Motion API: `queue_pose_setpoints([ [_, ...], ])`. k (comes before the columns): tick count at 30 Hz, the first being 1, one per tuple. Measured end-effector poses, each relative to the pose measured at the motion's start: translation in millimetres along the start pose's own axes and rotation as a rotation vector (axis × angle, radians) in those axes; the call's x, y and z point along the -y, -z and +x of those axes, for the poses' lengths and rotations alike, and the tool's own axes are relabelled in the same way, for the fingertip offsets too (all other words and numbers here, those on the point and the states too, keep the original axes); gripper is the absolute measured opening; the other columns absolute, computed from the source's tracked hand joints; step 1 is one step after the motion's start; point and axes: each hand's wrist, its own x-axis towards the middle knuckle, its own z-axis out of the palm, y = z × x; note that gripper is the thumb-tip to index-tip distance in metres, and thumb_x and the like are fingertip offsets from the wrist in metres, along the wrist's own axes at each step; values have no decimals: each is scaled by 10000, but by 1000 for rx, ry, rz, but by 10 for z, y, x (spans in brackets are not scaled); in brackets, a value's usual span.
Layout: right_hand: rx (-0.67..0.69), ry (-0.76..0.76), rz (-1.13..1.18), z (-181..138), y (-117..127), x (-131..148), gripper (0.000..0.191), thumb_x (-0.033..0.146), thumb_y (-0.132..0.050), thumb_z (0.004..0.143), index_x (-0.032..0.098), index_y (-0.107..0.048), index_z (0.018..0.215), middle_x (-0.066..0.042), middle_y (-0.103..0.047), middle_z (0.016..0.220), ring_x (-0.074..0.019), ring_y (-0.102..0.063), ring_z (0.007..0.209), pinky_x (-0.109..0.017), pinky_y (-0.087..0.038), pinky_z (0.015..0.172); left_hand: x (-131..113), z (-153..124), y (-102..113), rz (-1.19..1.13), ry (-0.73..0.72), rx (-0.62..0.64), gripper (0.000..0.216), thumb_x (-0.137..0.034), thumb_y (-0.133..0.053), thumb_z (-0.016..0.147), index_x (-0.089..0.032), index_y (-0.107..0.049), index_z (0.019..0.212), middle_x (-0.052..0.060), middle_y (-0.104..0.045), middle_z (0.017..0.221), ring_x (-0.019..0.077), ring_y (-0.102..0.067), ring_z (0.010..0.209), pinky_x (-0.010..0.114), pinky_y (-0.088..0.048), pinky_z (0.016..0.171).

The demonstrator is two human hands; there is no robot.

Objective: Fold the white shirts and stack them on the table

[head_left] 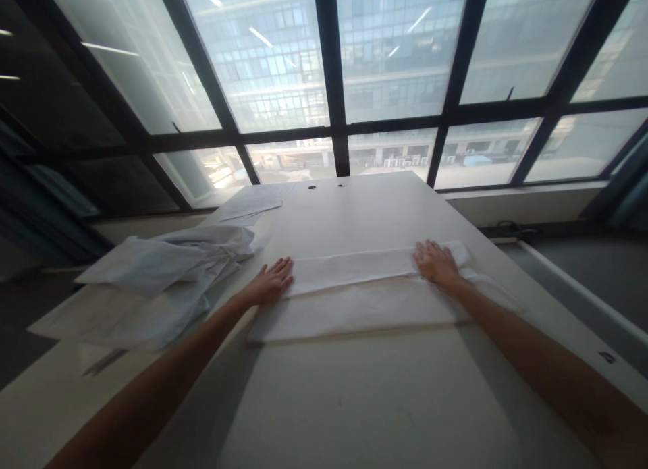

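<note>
A white cloth (354, 310), folded into a long flat strip with an upper layer turned over, lies across the white table in front of me. Flat on its left end rests my left hand (272, 281), fingers stretched out and pointing to the right. My right hand (436, 262) presses on the upper layer near the right end, its fingers spread and nothing gripped in them. Part of the cloth's right end is hidden beneath my right hand and forearm. What exact kind of cloth item it is, I cannot tell.
Left of the cloth lies a loose pile of thin white bags or sheets (152, 273). Papers (253, 202) lie at the table's far left. The table (364, 401) reaches toward large dark-framed windows (395, 50). A white rail (582, 287) runs low on the right.
</note>
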Motion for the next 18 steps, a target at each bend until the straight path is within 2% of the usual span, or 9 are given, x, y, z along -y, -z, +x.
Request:
queue_pose_setpoints([
  [2,-2,-8,18,47,31,112,590,423,-274,1056,160,-395,1570,-174,-343,1638,-293,-285,1515,-522,-195,1213,-35,126,142,52,31,58,564,-301,-312,1026,-134,-378,1560,202,-283,1650,335,-241,1542,644,-254,1178],
  [4,7,-15,37,82,69,211,591,421,-270,1058,159,-389,1574,-173,-330,1645,-295,-277,1519,-526,-190,1214,-282,286,286,67,56,35,540,-257,-349,1002,-92,-446,1507,237,-355,1609,355,-298,1518,643,-242,1185],
  [7,32,-14,57,104,117,300,597,425,-268,1060,154,-373,1582,-179,-308,1652,-296,-260,1528,-530,-179,1218,-1034,568,430,-74,-64,-130,534,-265,-279,1036,-102,-408,1528,217,-403,1591,290,-361,1498,537,-298,1198],
  [11,29,21,67,98,137,311,595,414,-278,1059,149,-369,1584,-183,-302,1653,-297,-251,1534,-537,-180,1221,-2192,891,451,-272,-312,-199,550,-371,-237,1073,-138,-376,1551,162,-406,1606,265,-355,1502,494,-317,1200],
  [13,26,48,69,96,134,299,590,400,-274,1060,145,-365,1584,-183,-297,1655,-297,-251,1535,-546,-192,1217,-2575,979,396,-301,-367,-222,564,-400,-220,1081,-137,-358,1561,165,-374,1623,277,-322,1517,516,-304,1202],
  [15,40,89,72,102,129,281,585,389,-273,1062,146,-355,1587,-180,-282,1660,-289,-244,1539,-555,-196,1214,-2770,1011,311,-283,-401,-242,578,-430,-221,1083,-148,-346,1571,168,-341,1638,300,-286,1530,562,-264,1209],
  [18,76,193,92,145,125,214,583,422,-267,1069,190,-327,1601,-147,-239,1681,-261,-195,1555,-560,-168,1220,-2801,997,191,-240,-452,-257,621,-486,-217,1078,-162,-299,1601,159,-288,1662,327,-224,1549,604,-195,1221],
])
